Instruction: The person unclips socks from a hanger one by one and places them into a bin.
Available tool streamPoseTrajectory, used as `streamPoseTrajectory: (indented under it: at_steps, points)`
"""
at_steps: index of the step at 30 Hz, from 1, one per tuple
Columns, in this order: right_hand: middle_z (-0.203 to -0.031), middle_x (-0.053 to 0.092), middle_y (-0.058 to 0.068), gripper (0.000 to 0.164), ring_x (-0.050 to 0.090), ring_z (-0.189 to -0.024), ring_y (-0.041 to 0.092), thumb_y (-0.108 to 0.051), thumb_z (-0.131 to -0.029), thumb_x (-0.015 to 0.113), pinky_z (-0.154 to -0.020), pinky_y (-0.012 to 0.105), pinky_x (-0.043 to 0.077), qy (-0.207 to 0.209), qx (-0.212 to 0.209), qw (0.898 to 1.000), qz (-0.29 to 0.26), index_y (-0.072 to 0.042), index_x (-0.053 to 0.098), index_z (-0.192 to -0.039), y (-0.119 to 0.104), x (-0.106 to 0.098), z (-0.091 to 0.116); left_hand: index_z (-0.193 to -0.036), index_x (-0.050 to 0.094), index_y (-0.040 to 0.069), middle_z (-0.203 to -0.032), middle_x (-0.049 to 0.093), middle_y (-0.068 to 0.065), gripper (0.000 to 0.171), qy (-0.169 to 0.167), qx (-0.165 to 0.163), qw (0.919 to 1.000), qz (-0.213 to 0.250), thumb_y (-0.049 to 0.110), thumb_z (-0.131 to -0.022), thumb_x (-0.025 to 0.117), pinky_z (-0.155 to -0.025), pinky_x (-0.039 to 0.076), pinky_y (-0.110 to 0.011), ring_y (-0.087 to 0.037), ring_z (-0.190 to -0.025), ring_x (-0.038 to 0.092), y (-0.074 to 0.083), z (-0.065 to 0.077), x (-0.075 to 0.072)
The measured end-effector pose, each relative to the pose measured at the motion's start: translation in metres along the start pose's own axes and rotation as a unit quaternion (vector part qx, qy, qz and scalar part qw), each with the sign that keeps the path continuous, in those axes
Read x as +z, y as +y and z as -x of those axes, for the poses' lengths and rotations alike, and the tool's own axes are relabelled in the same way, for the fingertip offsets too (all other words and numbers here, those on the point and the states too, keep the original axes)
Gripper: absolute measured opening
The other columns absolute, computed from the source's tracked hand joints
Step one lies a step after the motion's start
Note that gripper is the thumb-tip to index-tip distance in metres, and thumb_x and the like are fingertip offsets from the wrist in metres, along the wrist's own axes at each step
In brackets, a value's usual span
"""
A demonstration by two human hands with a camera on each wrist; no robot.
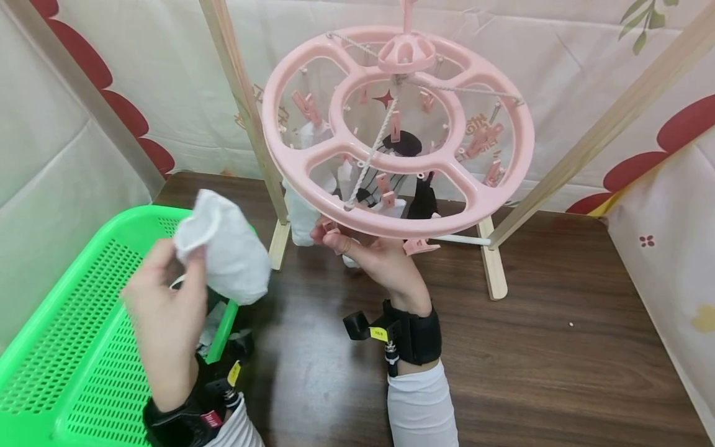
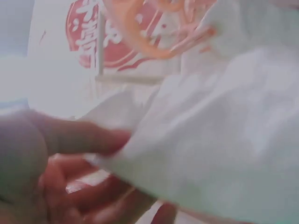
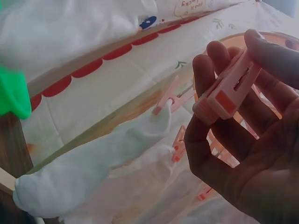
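My left hand (image 1: 167,298) pinches a white sock (image 1: 229,248) by its opening, thumb against fingers, over the basket's right edge. In the left wrist view the sock (image 2: 210,140) spreads out from the fingertips, somewhat blurred. Under the front rim of a round pink drying rack (image 1: 363,218), my right hand (image 1: 385,261) holds a pink clothespin (image 3: 233,88) between thumb and fingers. Beside it a white sock (image 3: 98,158) hangs from another pink clothespin (image 3: 168,95). Further socks hang below the ring, among them a black one (image 1: 422,200), partly hidden by the rack.
A green perforated basket (image 1: 67,354) stands at the left, with some cloth inside. Wooden poles (image 1: 592,130) with feet flank the rack on the brown table (image 1: 558,354). Several clothespins (image 1: 483,139) dangle inside the ring. Printed white cloth (image 1: 167,56) encloses the back and sides.
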State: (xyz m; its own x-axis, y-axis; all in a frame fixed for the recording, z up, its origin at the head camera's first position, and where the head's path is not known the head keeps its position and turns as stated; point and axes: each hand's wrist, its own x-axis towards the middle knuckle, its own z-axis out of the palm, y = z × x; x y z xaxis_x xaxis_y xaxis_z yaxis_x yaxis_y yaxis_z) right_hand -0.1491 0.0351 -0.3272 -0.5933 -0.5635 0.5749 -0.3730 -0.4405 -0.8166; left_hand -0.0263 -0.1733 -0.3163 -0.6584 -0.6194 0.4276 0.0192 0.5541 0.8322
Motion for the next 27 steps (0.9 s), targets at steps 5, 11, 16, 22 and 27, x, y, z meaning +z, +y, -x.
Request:
streamPoseTrajectory:
  at_steps: [5,11,16,22,27]
  points:
    - [-0.098,0.067,0.015,0.044,0.062,-0.091,0.026,-0.022,-0.088,0.071,-0.077,0.033,0.048,0.002,0.018,0.999,0.027,0.015,0.057,-0.107,0.004,-0.006,-0.001,-0.099,0.077,0.006,-0.087,0.067,0.005,0.015,0.160,-0.062,0.9840,0.047,0.014,-0.088,0.069,-0.062,0.044,-0.015,-0.010,-0.080,0.058,-0.003,-0.003,-0.012]
    - [-0.097,0.068,0.017,0.036,0.062,-0.091,0.030,-0.015,-0.083,0.077,-0.077,0.033,0.047,0.019,0.031,0.999,0.026,0.007,0.061,-0.106,0.005,-0.008,0.001,-0.094,0.077,0.005,-0.086,0.066,-0.003,0.014,0.239,-0.085,0.9644,0.075,0.010,-0.088,0.067,-0.064,0.050,-0.019,-0.014,-0.080,0.053,-0.006,-0.008,-0.016]
    - [-0.094,0.068,0.012,0.028,0.064,-0.088,0.025,-0.020,-0.082,0.078,-0.071,0.029,0.048,0.034,0.034,0.999,-0.012,-0.008,0.066,-0.104,0.002,-0.006,0.004,-0.094,0.076,0.003,-0.093,0.068,-0.007,0.013,0.238,-0.082,0.9637,0.088,0.007,-0.087,0.065,-0.076,0.053,-0.024,-0.017,-0.086,0.058,-0.009,-0.009,-0.015]
    - [-0.093,0.067,0.010,0.046,0.065,-0.087,0.023,-0.020,-0.086,0.075,-0.074,0.032,0.050,0.029,-0.013,0.999,-0.023,-0.006,0.055,-0.125,-0.005,-0.007,0.009,-0.101,0.072,0.000,-0.096,0.058,0.006,0.019,0.216,-0.096,0.9703,0.050,0.005,-0.089,0.059,-0.091,0.048,-0.029,-0.014,-0.104,0.053,-0.012,-0.010,-0.014]
    - [-0.093,0.066,0.012,0.086,0.065,-0.084,0.024,-0.020,-0.087,0.074,-0.075,0.034,0.050,0.037,-0.017,0.999,-0.020,-0.005,0.018,-0.151,-0.011,-0.007,0.017,-0.107,0.071,0.002,-0.100,0.051,0.010,0.023,0.194,-0.120,0.9735,0.011,0.008,-0.089,0.058,-0.095,0.044,-0.026,-0.011,-0.112,0.045,-0.013,-0.009,-0.012]
